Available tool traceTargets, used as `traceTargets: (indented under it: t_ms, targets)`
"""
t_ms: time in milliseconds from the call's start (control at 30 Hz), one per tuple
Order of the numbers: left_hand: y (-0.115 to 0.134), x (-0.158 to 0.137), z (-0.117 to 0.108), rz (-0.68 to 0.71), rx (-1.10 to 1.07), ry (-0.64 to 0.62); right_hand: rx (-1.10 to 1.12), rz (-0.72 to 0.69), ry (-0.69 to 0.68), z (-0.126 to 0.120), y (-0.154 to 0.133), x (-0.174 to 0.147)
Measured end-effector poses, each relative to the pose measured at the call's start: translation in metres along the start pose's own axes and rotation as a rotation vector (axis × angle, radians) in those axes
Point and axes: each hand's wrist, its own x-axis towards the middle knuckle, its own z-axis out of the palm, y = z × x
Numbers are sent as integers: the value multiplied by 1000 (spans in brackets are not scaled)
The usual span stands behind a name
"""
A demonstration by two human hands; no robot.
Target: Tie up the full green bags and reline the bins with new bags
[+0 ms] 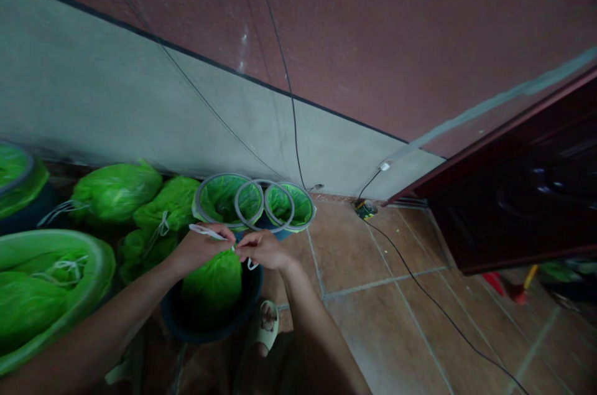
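Note:
A green garbage bag [213, 288], gathered at its top, sits in a dark round bin [255, 303] in front of me. My left hand [205, 250] pinches the white drawstring [205, 232] at the bag's neck, a loop of it sticking out to the left. Close against it, my right hand [264, 249] is closed on the same drawstring, with a short loop hanging below the fingers. The fingertips of both hands nearly meet above the bag. Exactly how the string runs between them is too small to make out.
Tied green bags [119, 190] lie left along the wall. A large green-lined bin [100, 258] stands nearer left. Lined bins [224, 180] with a loose grey ring [237, 202] stand ahead. A black cable [420, 280] crosses the tiled floor on the right, near a dark door [522, 177].

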Motion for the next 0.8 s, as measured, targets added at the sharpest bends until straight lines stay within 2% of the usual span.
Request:
traceTargets:
  t_ms: [367,533,700,800]
  targets:
    - [-1,1,6,60,-43,79,82,-43,135,2,-1,5]
    - [-8,0,16,48,-113,173,174,-82,61,7,-2,3]
    - [-13,-1,19,116,-84,217,265,-61,42,6,-4,1]
    - [-14,-1,15,89,-67,145,216,-46,82,6,-3,2]
